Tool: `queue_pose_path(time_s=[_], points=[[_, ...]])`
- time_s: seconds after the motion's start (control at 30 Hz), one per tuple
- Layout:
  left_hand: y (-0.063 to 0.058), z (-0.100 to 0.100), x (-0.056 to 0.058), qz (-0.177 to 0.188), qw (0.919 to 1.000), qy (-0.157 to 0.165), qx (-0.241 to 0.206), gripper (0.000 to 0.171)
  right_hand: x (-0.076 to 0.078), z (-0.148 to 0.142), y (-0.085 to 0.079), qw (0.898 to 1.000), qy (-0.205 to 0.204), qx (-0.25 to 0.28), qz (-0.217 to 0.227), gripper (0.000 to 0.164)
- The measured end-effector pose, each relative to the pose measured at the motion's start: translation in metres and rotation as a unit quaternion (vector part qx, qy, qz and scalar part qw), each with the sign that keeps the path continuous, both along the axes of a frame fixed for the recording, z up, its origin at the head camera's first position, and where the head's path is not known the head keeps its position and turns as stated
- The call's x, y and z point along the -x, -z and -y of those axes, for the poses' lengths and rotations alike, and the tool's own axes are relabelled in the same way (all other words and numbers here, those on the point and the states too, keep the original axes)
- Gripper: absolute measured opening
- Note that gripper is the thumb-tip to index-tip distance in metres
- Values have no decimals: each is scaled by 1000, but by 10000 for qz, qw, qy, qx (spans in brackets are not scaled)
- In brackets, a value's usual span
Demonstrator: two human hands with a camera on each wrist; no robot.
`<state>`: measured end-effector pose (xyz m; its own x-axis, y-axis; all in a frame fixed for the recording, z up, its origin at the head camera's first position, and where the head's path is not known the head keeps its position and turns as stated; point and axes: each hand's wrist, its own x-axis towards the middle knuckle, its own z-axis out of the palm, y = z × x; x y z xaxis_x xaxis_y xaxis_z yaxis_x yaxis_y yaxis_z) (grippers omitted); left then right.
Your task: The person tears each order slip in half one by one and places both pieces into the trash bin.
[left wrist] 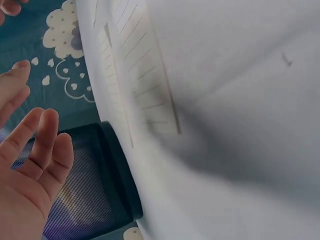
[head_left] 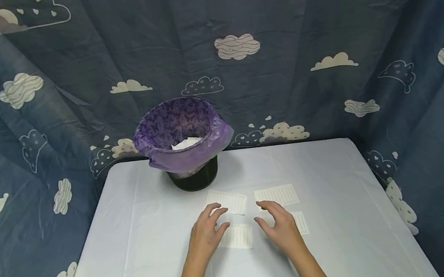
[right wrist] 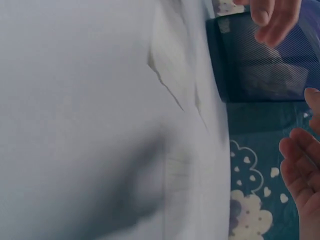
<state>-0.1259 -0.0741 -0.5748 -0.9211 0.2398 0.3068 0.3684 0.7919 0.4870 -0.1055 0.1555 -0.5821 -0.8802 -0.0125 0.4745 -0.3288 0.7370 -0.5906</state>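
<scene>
Several small pieces of lined white paper lie flat on the white table in two rows. My left hand hovers over the left pair, its fingers loosely bent and holding nothing; the upper left piece and lower left piece show beside its fingertips. Over the right pair is my right hand, relaxed and also without anything in its grasp. It partly covers the lower right piece, while the upper right piece lies just beyond its fingers. In the left wrist view, the left hand's fingers are spread, apart from the paper.
Behind the papers, toward the table's back edge, stands a dark mesh wastebasket lined with a purple bag. White paper lies inside it. A dark blue cloud-patterned curtain hangs around the back and sides of the table.
</scene>
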Motion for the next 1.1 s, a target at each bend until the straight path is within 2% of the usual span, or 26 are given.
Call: queue_pose_path(time_s=[0.17, 0.37, 0.6, 0.87, 1.0, 1.1], points=[[8, -5, -2, 17, 9998, 133, 148, 38, -3, 7, 10, 9995, -70, 81, 307, 47], [22, -8, -4, 288, 9995, 80, 119, 38, -6, 17, 24, 9963, -76, 142, 840, 43], [34, -10, -5, 543, 9985, 89, 64, 42, -7, 28, 37, 9941, -187, 103, 1067, 38], [46, -8, -7, 748, 9971, 54, 93, 42, -8, 36, 46, 9864, -320, 0, 1613, 37], [50, -8, -7, 761, 9970, 59, 120, 43, -7, 39, 49, 9853, -326, -122, 1674, 36], [51, -9, -6, 836, 9964, 10, 147, 44, -5, 40, 48, 9871, -329, -246, 1545, 37]])
